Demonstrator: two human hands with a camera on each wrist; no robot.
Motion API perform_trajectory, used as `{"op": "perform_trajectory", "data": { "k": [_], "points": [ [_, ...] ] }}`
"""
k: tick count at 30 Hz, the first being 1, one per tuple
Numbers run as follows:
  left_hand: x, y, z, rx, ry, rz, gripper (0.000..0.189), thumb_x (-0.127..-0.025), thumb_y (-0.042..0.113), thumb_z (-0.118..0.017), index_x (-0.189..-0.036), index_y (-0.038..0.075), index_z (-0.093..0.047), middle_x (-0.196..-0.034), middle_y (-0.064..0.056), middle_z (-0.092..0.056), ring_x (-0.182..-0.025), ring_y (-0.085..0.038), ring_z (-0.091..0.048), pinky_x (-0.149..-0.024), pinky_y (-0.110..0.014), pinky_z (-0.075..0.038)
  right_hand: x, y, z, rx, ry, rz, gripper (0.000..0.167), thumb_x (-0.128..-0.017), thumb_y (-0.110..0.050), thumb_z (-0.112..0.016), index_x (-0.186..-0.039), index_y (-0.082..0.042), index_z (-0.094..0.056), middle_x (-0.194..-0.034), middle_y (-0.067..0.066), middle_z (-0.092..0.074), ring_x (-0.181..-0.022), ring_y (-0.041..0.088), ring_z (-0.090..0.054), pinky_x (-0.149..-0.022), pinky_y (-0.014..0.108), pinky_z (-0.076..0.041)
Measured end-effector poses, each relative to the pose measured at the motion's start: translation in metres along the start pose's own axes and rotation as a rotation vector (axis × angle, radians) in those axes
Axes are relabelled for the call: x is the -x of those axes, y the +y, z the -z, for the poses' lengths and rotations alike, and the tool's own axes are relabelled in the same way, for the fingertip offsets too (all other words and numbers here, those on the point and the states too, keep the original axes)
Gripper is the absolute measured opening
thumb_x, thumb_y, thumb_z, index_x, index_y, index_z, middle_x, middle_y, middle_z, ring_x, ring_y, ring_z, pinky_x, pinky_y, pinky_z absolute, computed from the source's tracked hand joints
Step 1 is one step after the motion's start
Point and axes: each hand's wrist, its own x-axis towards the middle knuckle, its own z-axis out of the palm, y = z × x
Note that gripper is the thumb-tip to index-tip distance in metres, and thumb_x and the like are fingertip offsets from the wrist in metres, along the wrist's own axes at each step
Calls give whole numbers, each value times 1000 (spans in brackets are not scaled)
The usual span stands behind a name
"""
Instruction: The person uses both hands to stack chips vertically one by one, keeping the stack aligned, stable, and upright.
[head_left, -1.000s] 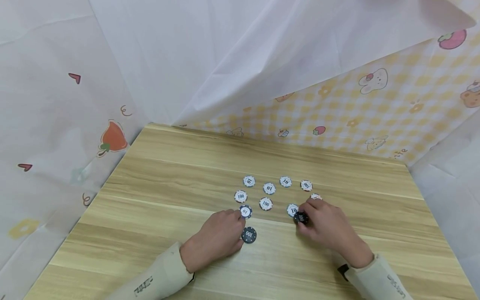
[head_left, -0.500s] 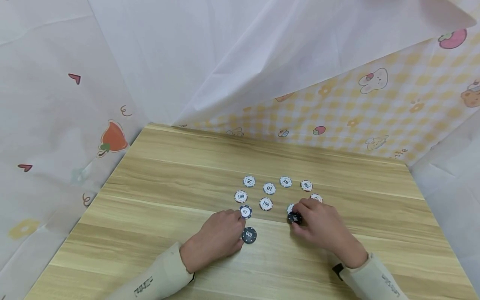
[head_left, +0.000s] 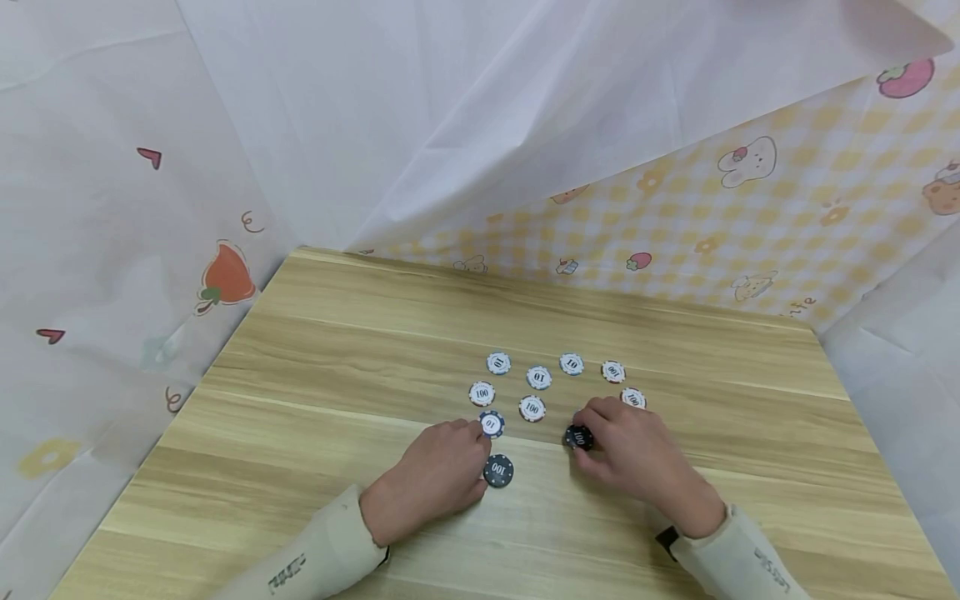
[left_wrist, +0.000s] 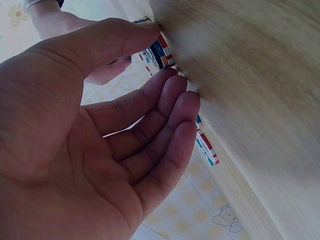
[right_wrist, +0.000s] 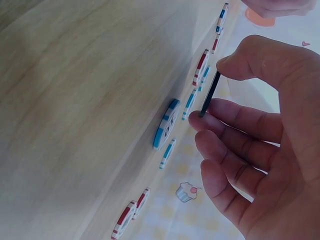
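My right hand (head_left: 630,446) pinches a black poker chip (head_left: 579,437) marked 100 between thumb and fingertips. Edge-on in the right wrist view, this black chip (right_wrist: 210,94) is off the table, above a light-blue chip (right_wrist: 166,125) that the hand mostly hides in the head view. My left hand (head_left: 438,467) rests on the table with loosely bent fingers, and in the left wrist view its palm (left_wrist: 90,150) holds nothing. Close to its thumb and fingertips lies a second black chip (head_left: 498,471), also marked 100. A dark-blue-rimmed chip (head_left: 491,424) marked 10 lies at the index fingertip.
Farther back on the wooden table (head_left: 360,325) lie several white-faced chips, among them a blue-rimmed 10 (head_left: 538,377) and a red-rimmed 100 (head_left: 532,408). Another red-rimmed chip (head_left: 633,399) lies just beyond my right hand. A yellow checked cloth (head_left: 675,225) hangs behind the table.
My right hand has moved left with the black chip, uncovering the red-rimmed chip beyond it and covering more of the light-blue 10 chip. My left hand has stayed in place.
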Motion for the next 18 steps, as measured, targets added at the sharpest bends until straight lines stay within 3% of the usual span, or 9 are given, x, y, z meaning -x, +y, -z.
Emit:
{"op": "perform_trajectory", "data": {
  "k": [6, 18],
  "points": [
    [1, 0, 0, 7, -7, 5, 33, -88, 28, -87, -103, 0, -79, -89, -5, -68, -75, -15, -61, -68, -31, -56, -2, -3, 2, -2, 14, 7, 25, -82, -24, -87, -103, -11, -80, -98, -2, -72, -83, 15, -67, -60, 34, -55],
    [1, 0, -1, 9, -2, 4, 34, -88, 28, -87, -104, -1, -79, -90, -6, -69, -75, -15, -60, -69, -31, -56, -6, -7, 0, -15, -5, 31, 26, -83, -26, -88, -103, -11, -80, -101, -1, -73, -88, 15, -67, -67, 34, -58]
  ]
}}
